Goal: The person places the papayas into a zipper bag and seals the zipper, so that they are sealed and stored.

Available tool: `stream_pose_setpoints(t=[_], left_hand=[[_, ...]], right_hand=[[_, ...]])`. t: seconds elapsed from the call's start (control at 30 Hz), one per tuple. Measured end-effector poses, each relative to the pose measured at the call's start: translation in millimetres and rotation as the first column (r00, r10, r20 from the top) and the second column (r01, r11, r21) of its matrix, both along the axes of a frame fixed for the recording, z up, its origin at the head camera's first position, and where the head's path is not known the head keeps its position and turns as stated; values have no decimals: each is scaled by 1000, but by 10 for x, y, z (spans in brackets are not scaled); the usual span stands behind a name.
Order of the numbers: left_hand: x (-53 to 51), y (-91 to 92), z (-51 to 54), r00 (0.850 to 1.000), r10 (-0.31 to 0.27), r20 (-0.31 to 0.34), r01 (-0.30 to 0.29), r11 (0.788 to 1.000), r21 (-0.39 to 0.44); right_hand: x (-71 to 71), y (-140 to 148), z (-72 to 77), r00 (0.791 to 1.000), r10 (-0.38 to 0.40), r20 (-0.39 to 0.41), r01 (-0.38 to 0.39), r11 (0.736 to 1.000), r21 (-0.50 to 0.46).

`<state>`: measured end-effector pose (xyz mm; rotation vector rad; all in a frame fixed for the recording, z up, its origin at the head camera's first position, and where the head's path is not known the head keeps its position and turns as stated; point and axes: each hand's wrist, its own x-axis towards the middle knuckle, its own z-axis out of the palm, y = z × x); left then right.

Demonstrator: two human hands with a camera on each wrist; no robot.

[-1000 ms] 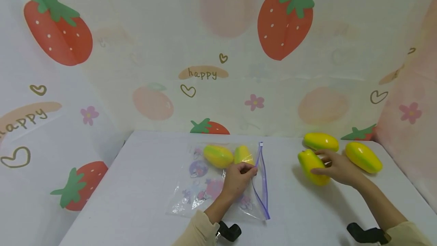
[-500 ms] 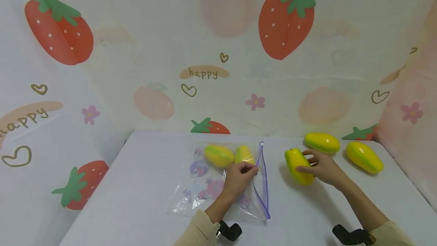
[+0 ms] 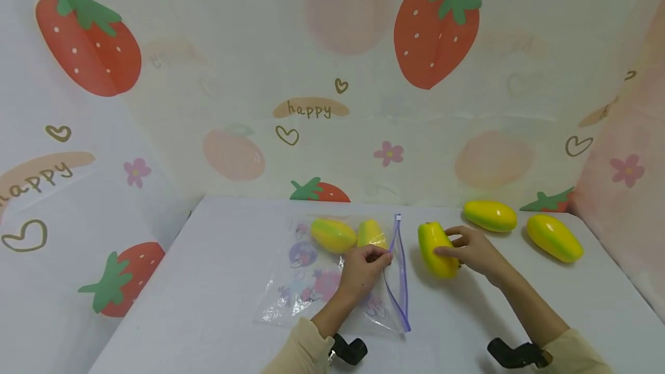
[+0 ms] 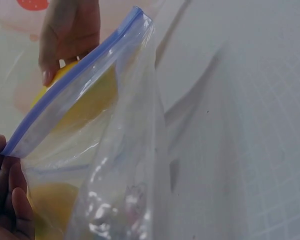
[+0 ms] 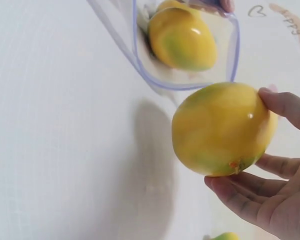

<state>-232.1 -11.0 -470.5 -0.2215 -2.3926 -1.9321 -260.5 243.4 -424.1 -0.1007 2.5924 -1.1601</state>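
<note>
A clear zip bag point(image 3: 291, 305) with a purple zipper edge point(image 3: 403, 293) lies on the table, holding two yellow-green fruits point(image 3: 332, 235). My left hand point(image 3: 358, 276) pinches the bag's rim near the mouth, which gapes in the right wrist view. Just right of the mouth, my right hand point(image 3: 475, 253) grips a yellow-green fruit point(image 3: 436, 250) between thumb and fingers. That fruit point(image 5: 220, 130) is outside the bag in the right wrist view, in front of the opening. In the left wrist view the zipper edge point(image 4: 65, 80) partly covers it.
Two more yellow-green fruits lie at the back right of the white table point(image 3: 208, 281), one point(image 3: 490, 216) behind my right hand and another point(image 3: 555, 238) farther right. A patterned cloth point(image 3: 234, 62) hangs behind the table. Black mounts point(image 3: 350, 351) sit at both wrists.
My right hand has moved left with the gripped fruit, from beside the two loose fruits to close by the bag's mouth. My left hand and the bag have barely moved.
</note>
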Motion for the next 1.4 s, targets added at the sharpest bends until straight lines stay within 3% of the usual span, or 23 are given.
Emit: stream_pose_setpoints(t=[0.23,0.77,1.07,1.4], left_hand=[[-3,4,3,1000,0,10,1,1000,-14],[0,1,25,1000,-7,21,7,999,-35],[3,0,15,1000,-5,-4,5,999,-32],[-12,-12,14,1000,-18,14,18,999,-33]], right_hand=[[-4,-115,-15,999,-12,40,12,1000,-6],[-24,-459,-173,999,12,42,-11,1000,-23],[-49,-685,-322,996,-58,68,70,980,-184],[-48,-752,-358,997,-70,45,80,962,-262]])
